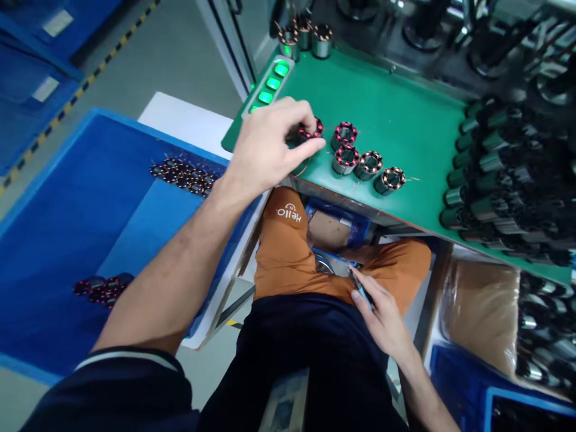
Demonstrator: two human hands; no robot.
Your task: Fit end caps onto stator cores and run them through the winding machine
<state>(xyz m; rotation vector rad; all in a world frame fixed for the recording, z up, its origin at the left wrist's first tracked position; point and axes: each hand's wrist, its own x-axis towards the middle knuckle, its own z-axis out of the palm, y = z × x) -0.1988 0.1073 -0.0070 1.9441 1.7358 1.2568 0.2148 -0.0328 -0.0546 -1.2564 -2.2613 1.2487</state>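
My left hand (270,141) curls its thumb and fingers around a motor stator with red windings (311,128) at the left front of the green mat; part of it is hidden by the fingers. Just right of it stand two more red-wound stators (345,161), then two copper-wound stators (390,180), all upright. Above my lap, my right hand (382,312) is closed around a slim tool with a blue handle and metal tip (363,296). Its exact kind is not clear, as the fingers cover much of it.
Several copper-wound stators (322,41) stand at the mat's back left, near a strip of green-lit buttons (272,83). Stacked metal cores (495,159) fill the mat's right side. A blue bin (49,240) at left holds rows of stators. Machine parts (423,36) line the back.
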